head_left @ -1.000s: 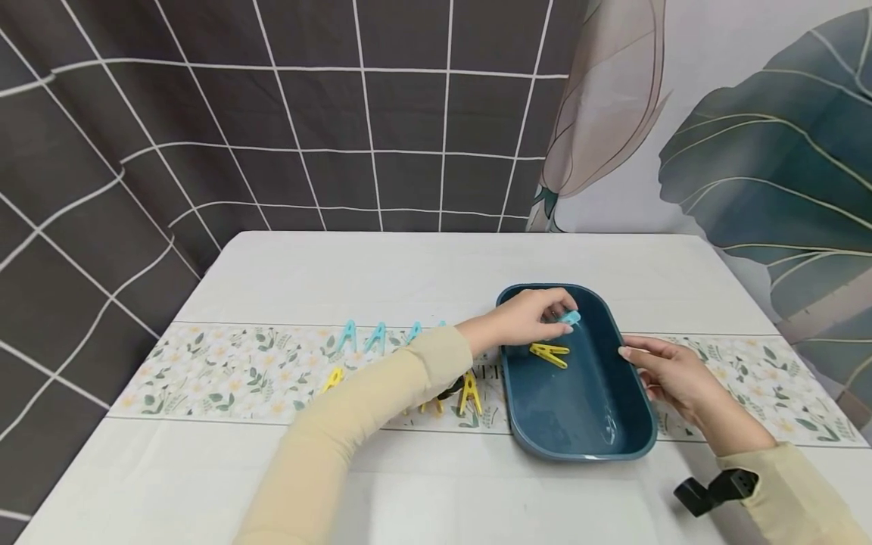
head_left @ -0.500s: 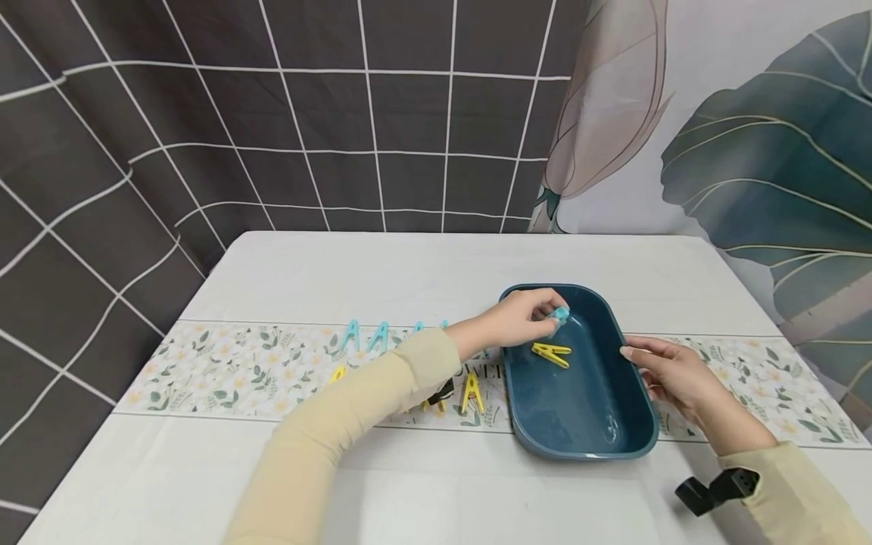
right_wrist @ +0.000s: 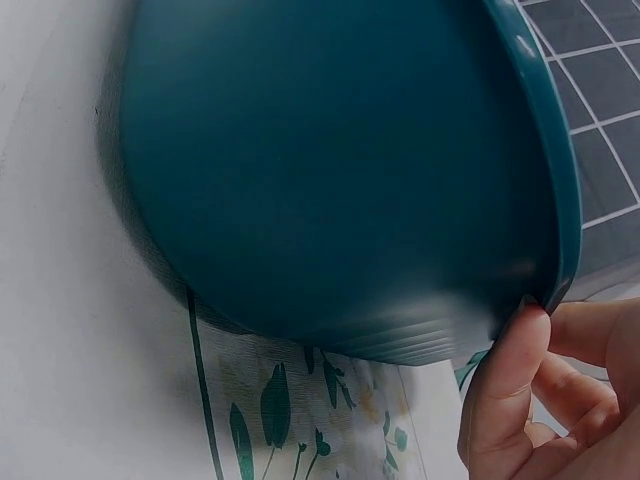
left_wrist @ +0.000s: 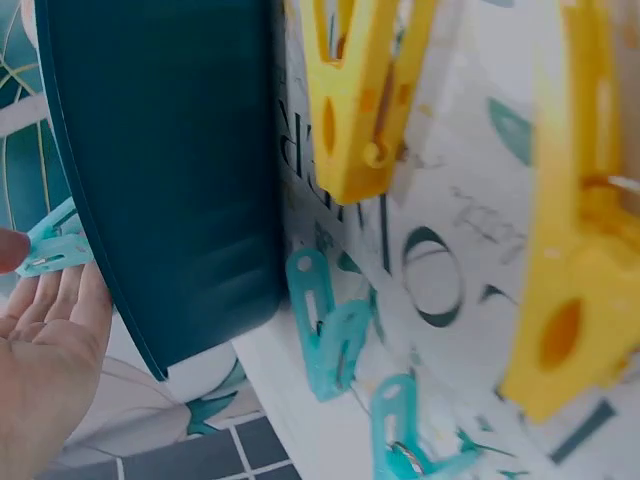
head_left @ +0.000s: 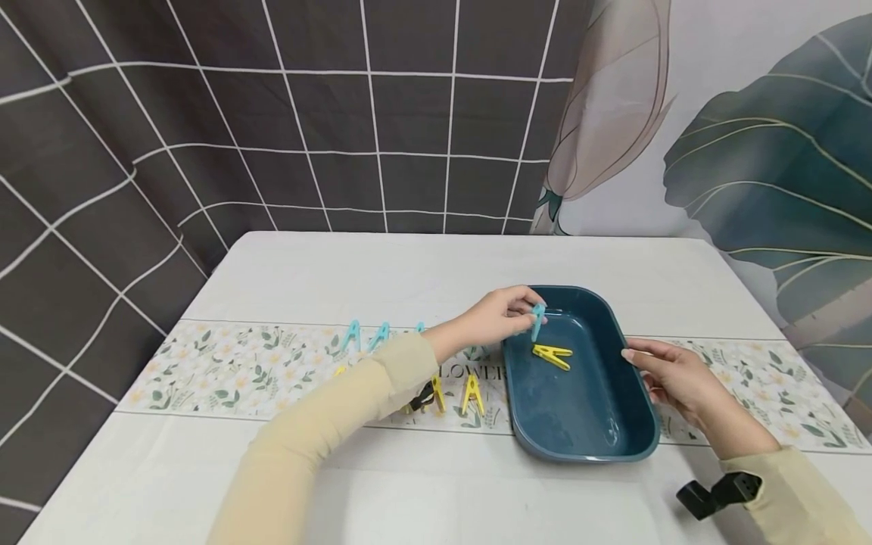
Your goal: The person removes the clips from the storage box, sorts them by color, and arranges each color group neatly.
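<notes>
My left hand pinches a light blue clothespin between thumb and fingers, at the left rim of a dark blue plastic basin. The left wrist view has this clothespin at the fingertips, beside the basin's wall. Inside the basin lies one yellow clothespin. With thumb and fingers, my right hand grips the basin's right rim; the right wrist view shows the thumb at the rim's outer edge.
Left of the basin, light blue clothespins stand in a back row and yellow clothespins in a front row, partly hidden by my left sleeve. A flowered strip crosses the white tabletop. A dark grid-patterned curtain hangs behind.
My left hand has moved left across the basin with the light blue clothespin, which now points downward near the left rim. My right hand stays on the right rim.
</notes>
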### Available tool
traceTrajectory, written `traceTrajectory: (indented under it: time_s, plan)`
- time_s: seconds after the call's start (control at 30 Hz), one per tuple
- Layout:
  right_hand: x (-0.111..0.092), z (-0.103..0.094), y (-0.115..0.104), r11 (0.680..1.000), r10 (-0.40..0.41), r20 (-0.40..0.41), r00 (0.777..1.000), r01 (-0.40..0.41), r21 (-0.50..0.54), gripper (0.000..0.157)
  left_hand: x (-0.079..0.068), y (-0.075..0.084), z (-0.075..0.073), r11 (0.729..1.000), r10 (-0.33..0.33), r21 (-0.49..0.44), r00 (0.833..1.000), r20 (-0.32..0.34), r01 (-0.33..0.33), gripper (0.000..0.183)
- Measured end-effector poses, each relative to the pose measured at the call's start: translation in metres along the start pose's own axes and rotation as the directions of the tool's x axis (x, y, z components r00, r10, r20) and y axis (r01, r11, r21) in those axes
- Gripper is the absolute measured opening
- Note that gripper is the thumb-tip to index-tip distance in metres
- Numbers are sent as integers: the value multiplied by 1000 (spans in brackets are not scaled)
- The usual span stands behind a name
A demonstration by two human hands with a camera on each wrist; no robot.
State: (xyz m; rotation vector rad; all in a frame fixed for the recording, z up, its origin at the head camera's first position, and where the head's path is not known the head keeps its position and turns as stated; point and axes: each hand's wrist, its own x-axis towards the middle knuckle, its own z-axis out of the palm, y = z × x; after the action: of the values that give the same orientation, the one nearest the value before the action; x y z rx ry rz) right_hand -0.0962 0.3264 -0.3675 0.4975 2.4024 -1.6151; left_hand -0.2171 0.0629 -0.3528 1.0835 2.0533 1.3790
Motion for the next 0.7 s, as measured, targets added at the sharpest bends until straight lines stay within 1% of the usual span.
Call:
traceTrajectory:
  time_s: [0.1,0.23,0.47,0.7]
  plan:
    - [0,0,0,1000,-3,1,1000,3,-6,61,-3,-2,-3,999,-18,-43,1000,-5,18,31]
    - [0,0,-1,1000,-10,0,1000,10,-19,61,-6,-4,-7,998,-23,-58,1000,-20,21,30]
    - [-1,1,-1,1000,-18,-5,1000,18,-23,60,-14,-7,-17,998,-41,-48,998,-56,39,31]
    - [0,0,-1,1000,-15,0,1000,15,-14,58,-22,-10,-28,996,-57,-69,995,-83,52,34]
